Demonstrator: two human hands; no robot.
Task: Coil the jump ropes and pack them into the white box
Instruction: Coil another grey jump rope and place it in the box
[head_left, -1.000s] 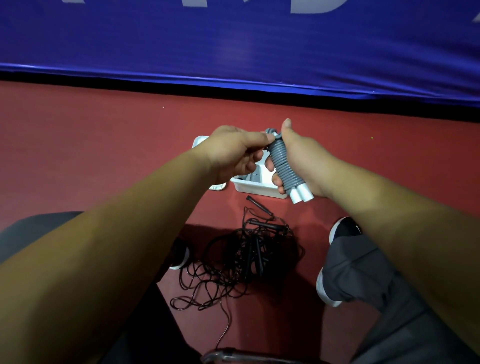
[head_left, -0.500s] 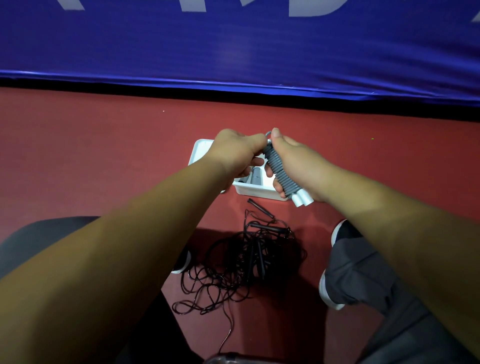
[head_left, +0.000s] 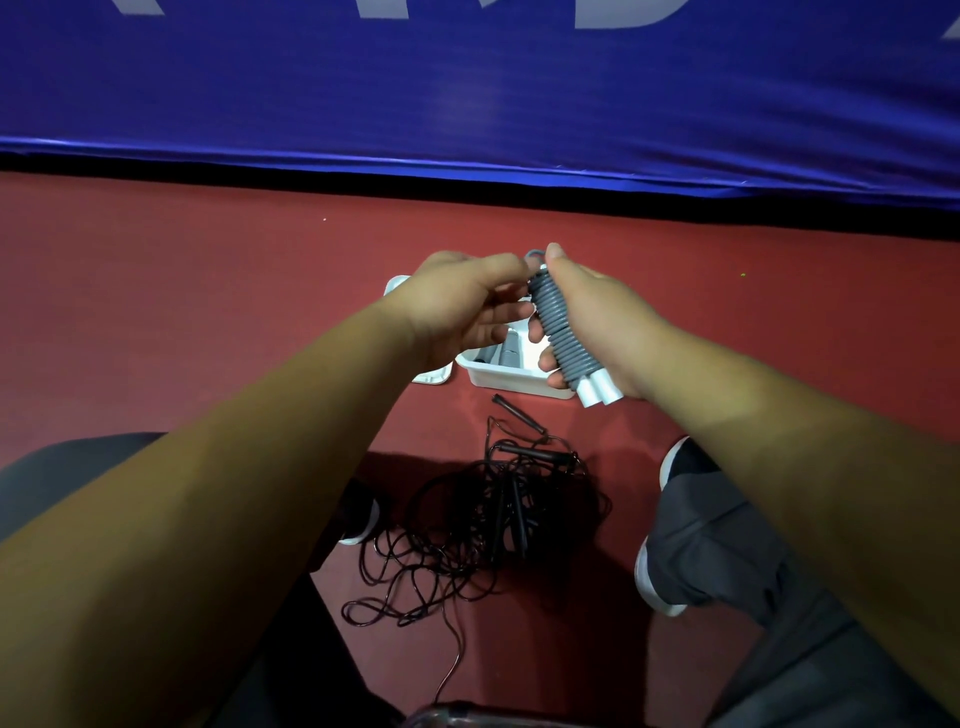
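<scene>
Our left hand (head_left: 457, 306) has loosened, still pinching the top of the grey rope coiled round two white handles (head_left: 556, 322), which our right hand (head_left: 608, 322) grips slantwise, nearer over the white plastic box (head_left: 511, 384).

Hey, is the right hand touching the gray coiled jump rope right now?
Touching. The head view shows the right hand gripping the gray coiled jump rope, curled round its coils with no gap.

Single wide-angle view from your head, facing forward and steeply down. Dark red floor (head_left: 156, 322) close below you; blue fabric banner (head_left: 467, 88) ahead.
</scene>
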